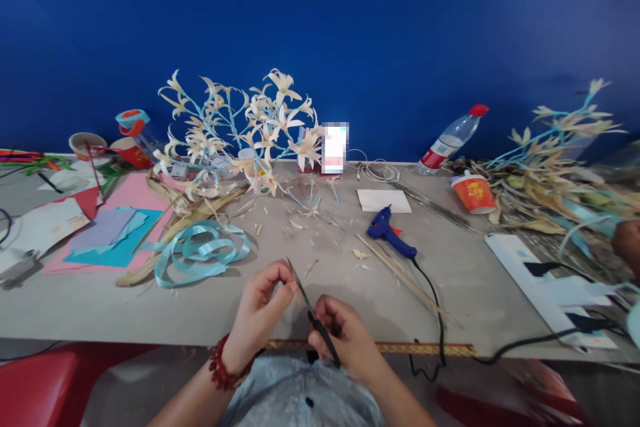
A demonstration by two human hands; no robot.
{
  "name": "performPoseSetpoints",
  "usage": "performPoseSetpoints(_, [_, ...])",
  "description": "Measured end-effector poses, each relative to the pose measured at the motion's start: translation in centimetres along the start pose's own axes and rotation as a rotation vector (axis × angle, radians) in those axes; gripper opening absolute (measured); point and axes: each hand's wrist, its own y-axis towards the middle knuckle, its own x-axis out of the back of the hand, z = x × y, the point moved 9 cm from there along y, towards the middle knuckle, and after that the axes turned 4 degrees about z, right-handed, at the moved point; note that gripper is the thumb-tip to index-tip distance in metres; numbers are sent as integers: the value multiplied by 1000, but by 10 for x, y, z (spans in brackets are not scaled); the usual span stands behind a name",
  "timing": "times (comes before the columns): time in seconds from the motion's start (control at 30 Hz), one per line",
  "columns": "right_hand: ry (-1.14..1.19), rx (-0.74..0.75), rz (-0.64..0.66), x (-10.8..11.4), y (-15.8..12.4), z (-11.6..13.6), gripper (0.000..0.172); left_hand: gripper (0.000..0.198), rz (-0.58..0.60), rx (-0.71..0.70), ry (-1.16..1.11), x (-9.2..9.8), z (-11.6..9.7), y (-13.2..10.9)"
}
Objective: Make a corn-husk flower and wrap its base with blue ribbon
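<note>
My right hand point(343, 333) is wrapped round the black handles of a pair of scissors point(325, 339), whose blades point up and away to the left. Close to the blades, my left hand point(267, 300) pinches a small pale strip of dried husk point(299, 296), mostly hidden by the fingers. Light-blue ribbon point(200, 257) lies in loose loops left of my hands. Beyond them, flowers of pale husk petals on light-blue stems point(270, 127) stand at the back. Husk scraps point(360, 254) are scattered over the grey table point(200, 313).
A blue glue gun point(393, 232) with a black cable lies right of centre, near thin sticks point(400, 273). Further right are a white power strip point(530, 280), a red paper cup point(473, 193) and a leaning bottle point(447, 143). Another person's hand point(627, 243) shows at the right edge.
</note>
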Motion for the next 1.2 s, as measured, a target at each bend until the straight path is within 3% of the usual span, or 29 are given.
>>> performPoseSetpoints(0.2, [16,2,-13,2,1,-3,47,19,3,27,-40,-1,2,0])
performPoseSetpoints(0.37, [-28,-24,-35,11,2,-5,49,20,91,56,-112,-2,6,3])
performPoseSetpoints(0.43, [11,4,-62,14,3,4,49,21,146,95,-128,-4,8,4])
performPoseSetpoints(0.6, [111,233,-135,16,9,49,42,21,303,151,7,-14,6,2])
performPoseSetpoints(0.73, [92,279,-130,13,20,57,36,20,382,107,222,-21,-3,0])
performPoseSetpoints(0.93, [53,290,-143,17,22,51,36,13,363,28,390,-18,-11,4])
performPoseSetpoints(1.03, [76,289,-158,19,20,51,34,14,310,18,307,-16,-8,4])
performPoseSetpoints(1.2, [162,360,-259,25,14,54,32,12,124,28,27,-14,12,-4])
